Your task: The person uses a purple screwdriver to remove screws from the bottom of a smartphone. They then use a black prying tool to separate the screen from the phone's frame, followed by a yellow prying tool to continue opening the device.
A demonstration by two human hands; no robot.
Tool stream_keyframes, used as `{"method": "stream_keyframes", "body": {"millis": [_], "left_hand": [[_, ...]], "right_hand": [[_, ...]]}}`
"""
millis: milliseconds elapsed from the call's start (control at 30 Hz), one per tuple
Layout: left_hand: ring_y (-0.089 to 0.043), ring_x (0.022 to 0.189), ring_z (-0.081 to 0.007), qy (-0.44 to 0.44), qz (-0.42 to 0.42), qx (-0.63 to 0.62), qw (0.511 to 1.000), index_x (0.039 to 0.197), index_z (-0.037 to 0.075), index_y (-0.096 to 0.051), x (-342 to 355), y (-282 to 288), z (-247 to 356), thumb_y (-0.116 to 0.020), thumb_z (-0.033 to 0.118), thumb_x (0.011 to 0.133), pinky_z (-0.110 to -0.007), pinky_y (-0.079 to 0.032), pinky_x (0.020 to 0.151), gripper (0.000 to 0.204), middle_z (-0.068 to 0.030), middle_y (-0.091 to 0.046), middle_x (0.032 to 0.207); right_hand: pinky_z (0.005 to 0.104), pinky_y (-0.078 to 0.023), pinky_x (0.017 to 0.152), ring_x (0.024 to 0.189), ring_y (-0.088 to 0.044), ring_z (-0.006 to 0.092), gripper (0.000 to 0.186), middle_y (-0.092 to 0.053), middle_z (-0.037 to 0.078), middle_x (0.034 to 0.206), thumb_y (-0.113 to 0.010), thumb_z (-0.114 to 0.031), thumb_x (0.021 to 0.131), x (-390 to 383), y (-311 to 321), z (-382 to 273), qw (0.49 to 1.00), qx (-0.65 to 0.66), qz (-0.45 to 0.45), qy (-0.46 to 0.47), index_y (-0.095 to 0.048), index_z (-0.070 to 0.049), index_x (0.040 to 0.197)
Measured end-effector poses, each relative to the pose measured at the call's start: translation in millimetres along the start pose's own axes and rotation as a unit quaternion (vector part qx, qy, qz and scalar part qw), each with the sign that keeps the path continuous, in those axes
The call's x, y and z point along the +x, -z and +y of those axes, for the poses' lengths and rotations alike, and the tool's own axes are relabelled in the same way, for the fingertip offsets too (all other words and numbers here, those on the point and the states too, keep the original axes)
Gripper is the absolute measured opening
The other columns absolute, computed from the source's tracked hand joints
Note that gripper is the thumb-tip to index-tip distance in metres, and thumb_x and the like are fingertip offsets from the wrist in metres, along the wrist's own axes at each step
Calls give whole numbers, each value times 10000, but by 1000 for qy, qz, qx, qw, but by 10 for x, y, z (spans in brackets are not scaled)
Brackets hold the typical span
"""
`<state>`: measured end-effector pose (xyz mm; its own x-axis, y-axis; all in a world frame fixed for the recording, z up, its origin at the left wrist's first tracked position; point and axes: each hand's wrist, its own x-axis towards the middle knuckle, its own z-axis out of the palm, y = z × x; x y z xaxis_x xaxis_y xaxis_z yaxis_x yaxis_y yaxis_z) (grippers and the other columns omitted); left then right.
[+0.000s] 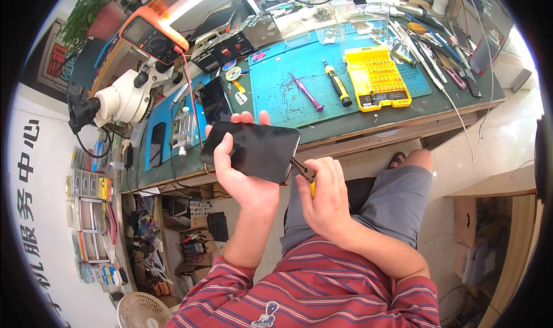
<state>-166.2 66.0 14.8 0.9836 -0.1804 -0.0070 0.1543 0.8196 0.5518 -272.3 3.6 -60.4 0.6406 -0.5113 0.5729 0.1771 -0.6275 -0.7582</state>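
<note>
A black smartphone point(259, 149) lies screen-up in my left hand point(245, 178), whose thumb presses over the near side while fingertips show past its far edge. My right hand point(325, 198) is closed round a pair of pliers point(304, 171) with dark jaws and a yellow handle. The jaw tips meet the phone's right-hand end, near its lower corner. What the tips grip there is too small to make out. Both hands are held in front of the workbench, above my lap.
On the blue mat point(276, 97) lie a purple screwdriver point(306, 93), a yellow-black screwdriver point(336, 86) and an open yellow bit case point(377, 80). Left stand a microscope point(118, 103) and an orange multimeter point(151, 37). Another dark phone point(216, 100) lies behind my left hand. Tools crowd the right.
</note>
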Motion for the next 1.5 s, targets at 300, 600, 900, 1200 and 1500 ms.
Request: {"method": "stream_keyframes", "body": {"millis": [300,600,900,1200,1500], "left_hand": [[-655,1069,-306,250,20,19,968,1040,14,-589,85,26,133,-587,90,935,-540,-479,1112,130,-192,-642,1083],[-605,1204,-294,-37,-2,13,999,1144,114,-542,-51,-4,-48,-563,123,959,-523,-441,1147,186,-119,-619,1157],[-643,1091,-310,252,0,18,968,1099,27,-582,83,28,146,-588,110,942,-540,-475,1101,178,-181,-630,1098],[-622,1144,-255,47,-28,-45,998,1191,110,-549,-28,-41,-46,-578,125,959,-511,-433,1161,234,-140,-619,1143],[-634,1077,-292,259,-27,-8,965,1216,112,-549,178,37,155,-589,99,937,-531,-504,1035,283,-160,-609,1141]], "right_hand": [[403,-468,792,907,-590,282,455,-607,91,1043,-698,-22,727,329,231,433,959,-166,57,224,-613,-45,1173],[451,-460,847,941,-552,362,475,-577,154,1054,-726,36,741,1,-31,106,1000,0,9,9,-562,-12,1184],[403,-475,761,860,-588,293,480,-601,99,1011,-676,-1,701,388,287,456,935,-189,69,293,-610,-25,1176],[447,-454,875,974,-551,364,477,-577,174,1080,-711,23,783,45,81,-3,1000,-19,-8,5,-550,1,1231],[373,-469,717,852,-593,273,402,-611,97,1021,-691,-22,757,350,303,351,938,-211,33,273,-638,-17,1155]]}}
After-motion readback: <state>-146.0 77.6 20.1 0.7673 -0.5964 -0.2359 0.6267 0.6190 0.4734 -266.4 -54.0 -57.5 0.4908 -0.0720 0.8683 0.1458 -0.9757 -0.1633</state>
